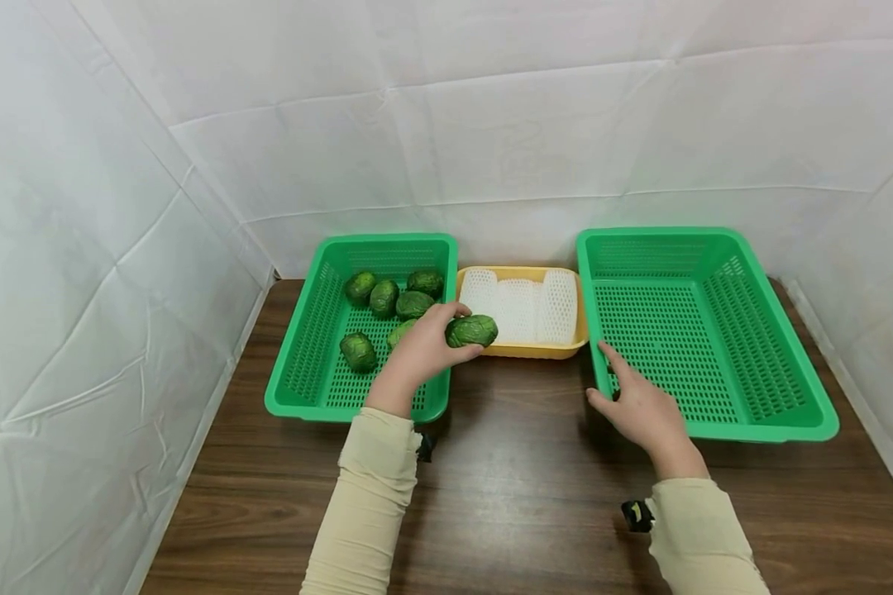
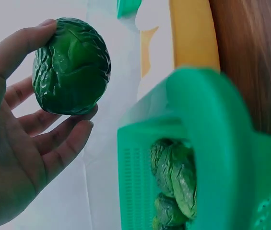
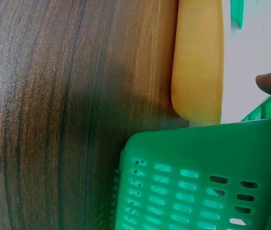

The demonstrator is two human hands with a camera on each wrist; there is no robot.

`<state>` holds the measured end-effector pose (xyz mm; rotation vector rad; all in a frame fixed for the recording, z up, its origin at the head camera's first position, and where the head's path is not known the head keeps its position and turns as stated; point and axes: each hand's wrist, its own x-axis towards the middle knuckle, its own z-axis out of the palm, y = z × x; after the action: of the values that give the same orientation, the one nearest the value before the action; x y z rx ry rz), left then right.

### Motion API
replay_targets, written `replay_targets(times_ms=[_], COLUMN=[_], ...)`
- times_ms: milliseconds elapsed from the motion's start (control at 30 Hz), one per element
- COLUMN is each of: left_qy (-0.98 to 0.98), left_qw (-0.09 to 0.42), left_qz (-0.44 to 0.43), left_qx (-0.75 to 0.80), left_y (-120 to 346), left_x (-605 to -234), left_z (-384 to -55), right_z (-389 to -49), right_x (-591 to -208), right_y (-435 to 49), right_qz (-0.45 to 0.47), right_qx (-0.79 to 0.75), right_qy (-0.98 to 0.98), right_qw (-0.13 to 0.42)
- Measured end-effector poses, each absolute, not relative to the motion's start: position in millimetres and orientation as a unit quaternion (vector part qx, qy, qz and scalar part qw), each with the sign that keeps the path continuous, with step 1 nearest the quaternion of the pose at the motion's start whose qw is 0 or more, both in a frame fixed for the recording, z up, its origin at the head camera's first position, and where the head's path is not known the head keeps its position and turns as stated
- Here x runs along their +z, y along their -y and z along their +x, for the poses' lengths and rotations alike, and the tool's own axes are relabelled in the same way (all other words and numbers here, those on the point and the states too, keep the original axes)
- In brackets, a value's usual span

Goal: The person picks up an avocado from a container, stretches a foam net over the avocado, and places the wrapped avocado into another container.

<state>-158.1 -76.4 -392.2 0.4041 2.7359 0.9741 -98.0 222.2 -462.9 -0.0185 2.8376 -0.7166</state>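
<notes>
My left hand [image 1: 424,347] holds a dark green, wrinkled avocado [image 1: 472,330] between thumb and fingers, above the right rim of the left green basket [image 1: 357,416]. In the left wrist view the same avocado [image 2: 72,67] looks glossy, with the thumb on its top and fingertips beneath. Several more avocados [image 1: 358,353] lie in that basket, some partly hidden by the hand. My right hand [image 1: 646,409] is at the near left side of the right green basket [image 1: 759,431], its forefinger at the rim and thumb spread apart. No fruit shows in this basket.
Between the baskets stands a yellow tray [image 1: 539,351] holding white foam net sleeves [image 1: 517,310]. All three containers sit on a dark wood table [image 1: 506,479]. White sheeting [image 1: 491,140] hangs close behind them and along both sides.
</notes>
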Motion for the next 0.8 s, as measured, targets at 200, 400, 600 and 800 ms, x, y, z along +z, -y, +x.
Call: replay_targets(times_ms=[200,400,600,800], left_qy=[-0.923,-0.924,-0.925,-0.933], left_qw=[0.105,0.102,0.085,0.088], left_qz=[0.151,0.157,0.163,0.168], left_qx=[0.338,0.334,0.332,0.305], left_y=[64,53,43,36], left_x=[-399,-406,-417,-432], left_z=[-157,-156,-154,-152], right_z=[-98,-98,-98,-98], right_x=[-462,-463,-464,-464], right_y=[-222,-222,-223,-223], right_qz=[-0.006,-0.005,-0.004,-0.004], right_qx=[-0.246,-0.246,-0.246,-0.244], right_qy=[-0.963,-0.963,-0.963,-0.964], right_qw=[0.109,0.108,0.111,0.107])
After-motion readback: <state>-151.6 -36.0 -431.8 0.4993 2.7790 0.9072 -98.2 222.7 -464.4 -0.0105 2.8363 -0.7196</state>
